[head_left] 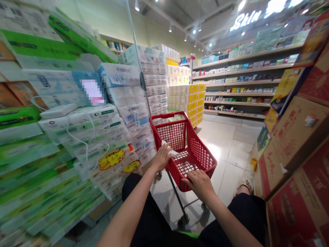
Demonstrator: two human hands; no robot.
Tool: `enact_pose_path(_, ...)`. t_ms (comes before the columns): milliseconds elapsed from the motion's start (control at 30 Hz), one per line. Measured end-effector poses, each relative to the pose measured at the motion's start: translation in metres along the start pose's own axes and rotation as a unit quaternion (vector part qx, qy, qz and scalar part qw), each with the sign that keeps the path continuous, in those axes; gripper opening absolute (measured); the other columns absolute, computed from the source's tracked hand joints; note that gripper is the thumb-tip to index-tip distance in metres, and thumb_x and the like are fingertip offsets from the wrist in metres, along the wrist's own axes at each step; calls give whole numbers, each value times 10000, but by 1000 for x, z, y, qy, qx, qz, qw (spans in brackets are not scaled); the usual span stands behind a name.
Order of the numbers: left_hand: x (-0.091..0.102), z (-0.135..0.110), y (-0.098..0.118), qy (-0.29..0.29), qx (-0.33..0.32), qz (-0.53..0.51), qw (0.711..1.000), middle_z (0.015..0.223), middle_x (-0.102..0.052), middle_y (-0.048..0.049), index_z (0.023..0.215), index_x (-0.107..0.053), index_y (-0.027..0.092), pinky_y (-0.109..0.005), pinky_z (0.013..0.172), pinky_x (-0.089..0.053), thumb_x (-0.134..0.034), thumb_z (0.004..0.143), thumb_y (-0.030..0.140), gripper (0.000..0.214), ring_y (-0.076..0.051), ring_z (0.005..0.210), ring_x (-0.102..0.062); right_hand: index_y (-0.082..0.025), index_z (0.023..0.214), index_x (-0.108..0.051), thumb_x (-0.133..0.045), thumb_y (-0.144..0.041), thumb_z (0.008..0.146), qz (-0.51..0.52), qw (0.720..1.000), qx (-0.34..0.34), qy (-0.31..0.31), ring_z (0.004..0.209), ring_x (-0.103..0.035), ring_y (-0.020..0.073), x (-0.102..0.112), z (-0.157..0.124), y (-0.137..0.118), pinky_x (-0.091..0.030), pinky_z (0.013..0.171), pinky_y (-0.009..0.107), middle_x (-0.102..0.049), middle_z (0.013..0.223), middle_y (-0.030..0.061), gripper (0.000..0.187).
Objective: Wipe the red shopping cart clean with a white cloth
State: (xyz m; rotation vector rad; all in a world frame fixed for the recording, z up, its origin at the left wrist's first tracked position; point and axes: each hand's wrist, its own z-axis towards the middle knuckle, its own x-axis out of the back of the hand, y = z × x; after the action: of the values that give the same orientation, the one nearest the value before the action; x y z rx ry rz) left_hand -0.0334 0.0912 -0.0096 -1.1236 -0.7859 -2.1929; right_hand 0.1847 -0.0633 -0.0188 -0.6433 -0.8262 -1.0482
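A red plastic shopping cart (203, 156) on wheels stands on the tiled floor just ahead of me. My left hand (161, 157) presses a white cloth or tissue (168, 150) against the cart's left rim, fingers closed on it. My right hand (199, 183) grips the cart's near rim, fingers curled over the edge. The basket looks empty apart from the cloth at the rim.
Tall stacks of wrapped tissue packs (77, 130) with yellow price tags (111, 159) crowd the left. Red and brown cartons (295, 147) are piled on the right. More tissue stacks (187, 99) and stocked shelves (239, 85) stand beyond the aisle. My foot (246, 184) shows at right.
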Motion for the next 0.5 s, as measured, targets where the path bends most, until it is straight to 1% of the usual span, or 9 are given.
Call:
enact_pose_path(67,0,1,-2,2,7,0,1000,1546,-234,-7,1300,-467,263,-479,1173,-165,-294,1001,363,360,-194,1443,-136,-206,774,-548,-407,-429,969,6,1000,-3,-1,752,-548,165,0,-2,-7,-317,760,305,-623,756,28,328)
enact_pose_path(133,-1,2,-2,8,9,-3,1000,1538,-255,-13,1273,-486,249,-471,1174,-167,-296,996,338,348,-193,1441,-148,-204,786,-558,-408,-441,965,16,1000,-1,-15,768,-557,168,3,-2,-10,-328,764,304,-627,769,32,332)
enact_pose_path(167,-1,1,-1,12,9,-6,1000,1533,-267,-15,1259,-495,244,-467,1174,-170,-298,993,326,341,-193,1439,-153,-204,800,-565,-412,-454,961,24,999,3,-29,778,-565,169,6,-2,-10,-337,762,301,-631,779,33,334)
enact_pose_path(233,0,1,1,14,6,-13,1000,1516,-300,-15,1222,-518,234,-460,1175,-178,-310,983,299,324,-194,1436,-168,-211,846,-583,-417,-478,952,50,995,23,-78,789,-583,166,16,2,-6,-356,737,287,-645,807,25,332)
enact_pose_path(300,2,2,1,11,0,-22,1000,1490,-345,-13,1178,-545,224,-452,1177,-185,-323,971,272,307,-195,1432,-184,-228,945,-603,-431,-506,939,86,986,54,-128,804,-602,157,29,9,5,-374,705,269,-667,871,16,327)
enact_pose_path(333,2,2,1,9,-1,-26,1000,1475,-368,-12,1155,-558,220,-448,1179,-187,-326,966,259,302,-194,1430,-189,-238,1005,-608,-454,-534,919,100,982,72,-144,825,-610,158,36,13,12,-383,710,266,-676,914,16,344)
enact_pose_path(400,3,3,1,9,-1,-35,999,1452,-399,-11,1123,-574,214,-445,1181,-189,-326,962,243,297,-193,1430,-186,-249,1090,-612,-520,-613,849,107,978,100,-152,888,-616,176,46,22,29,-397,792,286,-684,983,30,446)
enact_pose_path(467,3,4,0,10,3,-46,999,1448,-403,-15,1118,-576,208,-448,1183,-186,-323,961,235,299,-194,1434,-172,-239,1078,-640,-552,-685,783,88,978,105,-160,918,-618,204,49,29,46,-386,871,326,-691,980,52,542)
enact_pose_path(500,2,4,1,10,5,-53,999,1454,-394,-17,1122,-572,205,-452,1183,-184,-321,960,231,300,-196,1436,-163,-231,1017,-667,-532,-709,778,71,977,93,-177,887,-626,211,47,31,53,-392,862,336,-698,933,61,552)
